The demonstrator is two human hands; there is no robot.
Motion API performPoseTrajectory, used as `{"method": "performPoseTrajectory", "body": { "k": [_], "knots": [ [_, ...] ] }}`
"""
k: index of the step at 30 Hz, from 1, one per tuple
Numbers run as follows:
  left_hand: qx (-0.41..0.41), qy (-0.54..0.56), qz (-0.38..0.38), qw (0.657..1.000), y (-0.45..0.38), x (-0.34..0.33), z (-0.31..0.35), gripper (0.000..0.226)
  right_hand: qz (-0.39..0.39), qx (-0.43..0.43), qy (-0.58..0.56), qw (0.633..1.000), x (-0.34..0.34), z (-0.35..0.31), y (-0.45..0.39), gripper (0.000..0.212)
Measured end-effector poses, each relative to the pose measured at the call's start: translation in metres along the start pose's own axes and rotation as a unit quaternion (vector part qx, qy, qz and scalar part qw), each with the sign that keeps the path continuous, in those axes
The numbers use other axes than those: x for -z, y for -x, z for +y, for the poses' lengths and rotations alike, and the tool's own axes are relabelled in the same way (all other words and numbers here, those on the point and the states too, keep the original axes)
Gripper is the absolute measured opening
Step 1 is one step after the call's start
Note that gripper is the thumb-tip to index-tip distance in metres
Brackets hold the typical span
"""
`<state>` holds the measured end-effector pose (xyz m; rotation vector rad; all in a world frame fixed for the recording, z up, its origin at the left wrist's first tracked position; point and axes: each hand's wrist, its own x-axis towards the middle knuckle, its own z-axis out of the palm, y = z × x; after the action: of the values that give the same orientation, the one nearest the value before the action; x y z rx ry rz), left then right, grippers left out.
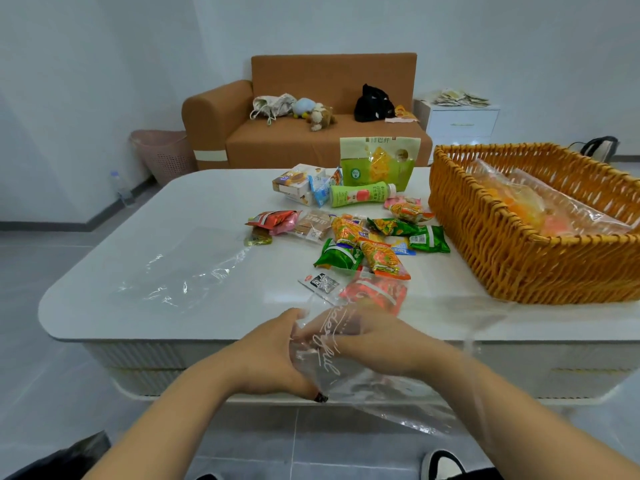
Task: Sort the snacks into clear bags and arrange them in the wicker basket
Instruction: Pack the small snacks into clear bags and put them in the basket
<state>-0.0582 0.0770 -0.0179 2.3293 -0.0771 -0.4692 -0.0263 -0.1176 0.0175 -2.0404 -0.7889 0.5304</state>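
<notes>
Both hands' fingers (277,344) grip clear bag (346,372).

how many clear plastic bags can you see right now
3: one clear bag gripped by the left hand and right hand, one flat on the table's left, one filled in the wicker basket. More may be hidden.

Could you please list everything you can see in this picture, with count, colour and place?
wicker basket: one, orange, table right, bagged snacks inside
clear bag: one, white lettering, held at the near edge
flat clear bag: one, table left
small snack packets: many, green, orange, red, table middle
bottle: one, green, lying down
standing pouch: one, green, table rear
table: one, white
sofa: one, brown, behind
left hand: grips the bag
right hand: grips the bag
</notes>
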Motion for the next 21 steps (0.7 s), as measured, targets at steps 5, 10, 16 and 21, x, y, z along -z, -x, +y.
{"method": "performPoseTrajectory", "body": {
  "k": [5, 10, 16, 21],
  "knots": [
    [0.052, 0.043, 0.013, 0.998, 0.003, 0.012, 0.004, 0.072, 0.027, -0.03, -0.068, 0.997, 0.028, -0.002, -0.002, 0.017],
    [0.076, 0.164, 0.062, 0.982, 0.01, 0.032, -0.004, 0.075, 0.176, 0.01, -0.191, 0.966, 0.063, -0.003, -0.002, 0.032],
    [0.124, 0.282, 0.133, 0.942, 0.013, 0.048, -0.015, 0.113, 0.386, -0.034, -0.194, 0.901, 0.081, 0.029, -0.024, 0.028],
    [0.119, 0.317, 0.199, 0.919, 0.005, 0.049, -0.02, 0.111, 0.395, -0.237, -0.06, 0.886, 0.08, 0.085, -0.06, 0.048]
  ]
}}
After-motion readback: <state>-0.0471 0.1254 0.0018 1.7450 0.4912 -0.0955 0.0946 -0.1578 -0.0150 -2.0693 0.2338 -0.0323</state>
